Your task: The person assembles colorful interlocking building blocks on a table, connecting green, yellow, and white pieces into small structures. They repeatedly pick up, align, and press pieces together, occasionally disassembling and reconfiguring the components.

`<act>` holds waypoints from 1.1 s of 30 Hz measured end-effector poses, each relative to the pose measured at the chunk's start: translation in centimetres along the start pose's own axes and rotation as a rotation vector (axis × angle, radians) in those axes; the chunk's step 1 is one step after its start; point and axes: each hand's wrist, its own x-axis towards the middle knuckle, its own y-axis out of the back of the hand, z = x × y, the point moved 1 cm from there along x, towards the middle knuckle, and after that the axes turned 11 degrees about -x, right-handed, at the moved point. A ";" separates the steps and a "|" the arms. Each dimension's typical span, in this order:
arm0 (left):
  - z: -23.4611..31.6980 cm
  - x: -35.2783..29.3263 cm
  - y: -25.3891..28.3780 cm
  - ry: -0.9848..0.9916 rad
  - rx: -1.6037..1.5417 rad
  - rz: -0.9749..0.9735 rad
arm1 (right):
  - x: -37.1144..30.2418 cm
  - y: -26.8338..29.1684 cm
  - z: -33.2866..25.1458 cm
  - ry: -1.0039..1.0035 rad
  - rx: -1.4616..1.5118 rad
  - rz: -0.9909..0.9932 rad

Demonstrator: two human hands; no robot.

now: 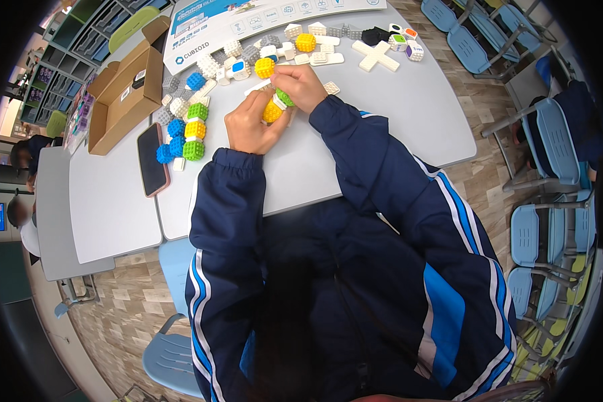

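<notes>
Curling our left hand (250, 127) around a yellow studded block (271, 112), we have its fingers bent nearly closed, the thumb along the near side. Our right hand (303, 87) is closed too, folded over a green studded block (285, 97) that sits beside the yellow one; its fingertips are partly hidden, so we cannot tell exactly how they grip. Both blocks are to the right of the phone (153, 159) and a little farther from us than it. Another yellow block (264, 68), just past our fingers, is also right of the phone, farther out. Near the phone's right side we see a green-yellow-green column (195, 130), with blue blocks (175, 145) between the two. Beyond the phone lies an open cardboard box (124, 115); beyond and to the phone's right are grey blocks (250, 54), white blocks (208, 65) and a large printed box (268, 20). Well right of the phone we find a white cross-shaped piece (375, 55) and, farther right still, small cubes with coloured faces (398, 43).
</notes>
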 end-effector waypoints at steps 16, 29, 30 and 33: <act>0.0 0.0 0.0 0.003 -0.023 0.007 | -0.2 0.4 -0.3 -0.026 -0.036 -0.077; 0.6 0.1 -0.2 0.039 0.052 0.006 | -1.4 0.2 -2.9 0.105 -0.463 0.233; 0.8 0.1 -0.4 0.038 0.065 0.010 | -1.5 0.2 -3.0 0.110 -0.498 0.258; 1.1 0.2 -0.5 0.040 0.097 0.021 | -1.5 0.2 -2.8 0.158 -0.538 0.299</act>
